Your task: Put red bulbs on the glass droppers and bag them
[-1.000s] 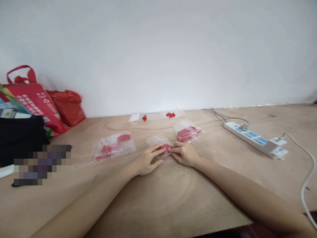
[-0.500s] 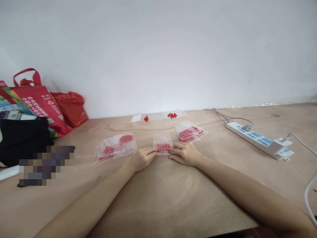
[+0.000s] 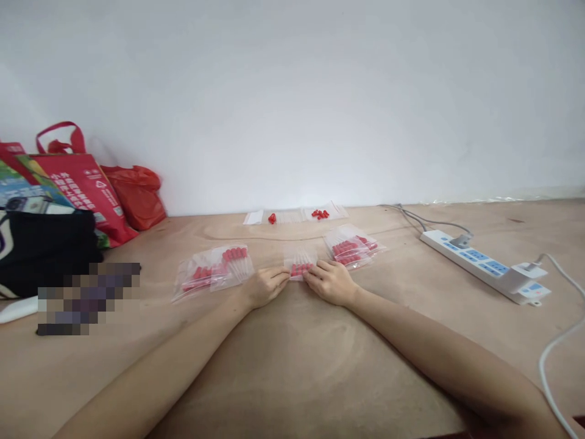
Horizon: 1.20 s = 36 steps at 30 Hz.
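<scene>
A small clear plastic bag (image 3: 300,255) lies flat in the middle, holding a row of thin white sticks with red ends turned toward me. My left hand (image 3: 267,285) has its fingers closed at the bag's near left corner. From the other side, my right hand (image 3: 333,283) closes on the near right edge, its fingers covering part of the red ends. Left of my hands are overlapping bags (image 3: 212,267) of the same red-ended sticks. More filled bags (image 3: 351,246) are stacked just beyond my right hand.
Along the wall lie a bag with loose red pieces (image 3: 320,214) and another red piece (image 3: 272,217). A white power strip (image 3: 484,262) with cables is at right. Red bags (image 3: 86,195), a black cloth item (image 3: 48,250) and a blurred-out object (image 3: 89,299) stand left.
My right hand has slid left over the near edge of the middle bag and now covers more of the red ends. My left hand stays at its corner. The view has shifted slightly.
</scene>
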{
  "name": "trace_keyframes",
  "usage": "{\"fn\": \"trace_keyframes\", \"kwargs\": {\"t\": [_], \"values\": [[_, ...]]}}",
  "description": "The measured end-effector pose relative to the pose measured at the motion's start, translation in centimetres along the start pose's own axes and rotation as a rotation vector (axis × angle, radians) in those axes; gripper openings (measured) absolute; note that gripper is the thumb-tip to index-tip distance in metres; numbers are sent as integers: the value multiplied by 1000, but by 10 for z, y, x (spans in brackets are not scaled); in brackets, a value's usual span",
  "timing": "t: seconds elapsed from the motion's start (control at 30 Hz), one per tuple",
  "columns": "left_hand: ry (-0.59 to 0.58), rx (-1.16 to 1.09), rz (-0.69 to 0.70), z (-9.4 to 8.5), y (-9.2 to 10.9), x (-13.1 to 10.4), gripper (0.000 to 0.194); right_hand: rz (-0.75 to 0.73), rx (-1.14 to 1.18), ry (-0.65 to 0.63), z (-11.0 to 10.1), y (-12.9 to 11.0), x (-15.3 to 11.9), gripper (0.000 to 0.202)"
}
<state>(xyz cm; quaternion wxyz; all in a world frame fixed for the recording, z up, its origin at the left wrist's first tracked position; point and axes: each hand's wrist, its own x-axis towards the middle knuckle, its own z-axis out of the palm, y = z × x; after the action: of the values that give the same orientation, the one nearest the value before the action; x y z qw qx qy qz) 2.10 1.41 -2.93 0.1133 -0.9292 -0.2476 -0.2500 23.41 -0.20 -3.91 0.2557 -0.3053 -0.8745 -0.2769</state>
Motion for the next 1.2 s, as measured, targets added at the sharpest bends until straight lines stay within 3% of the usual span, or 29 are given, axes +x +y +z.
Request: {"fn": "trace_keyframes", "kwargs": {"t": [0.3, 0.53, 0.67, 0.87, 1.2], "values": [[19, -18, -51, 2, -6, -6, 29, -41, -10, -7, -1, 3, -2, 25], [29, 59, 31, -4, -2, -3, 31, -27, -40, 32, -2, 3, -1, 26], [81, 44, 78, -4, -1, -1, 29, -39, -35, 18, -1, 1, 1, 25], [152, -42, 25, -2, -4, -3, 24, -38, -24, 62, 0, 2, 0, 24], [77, 12, 220, -7, -3, 3, 30, -57, -2, 140, 1, 3, 1, 27]]}}
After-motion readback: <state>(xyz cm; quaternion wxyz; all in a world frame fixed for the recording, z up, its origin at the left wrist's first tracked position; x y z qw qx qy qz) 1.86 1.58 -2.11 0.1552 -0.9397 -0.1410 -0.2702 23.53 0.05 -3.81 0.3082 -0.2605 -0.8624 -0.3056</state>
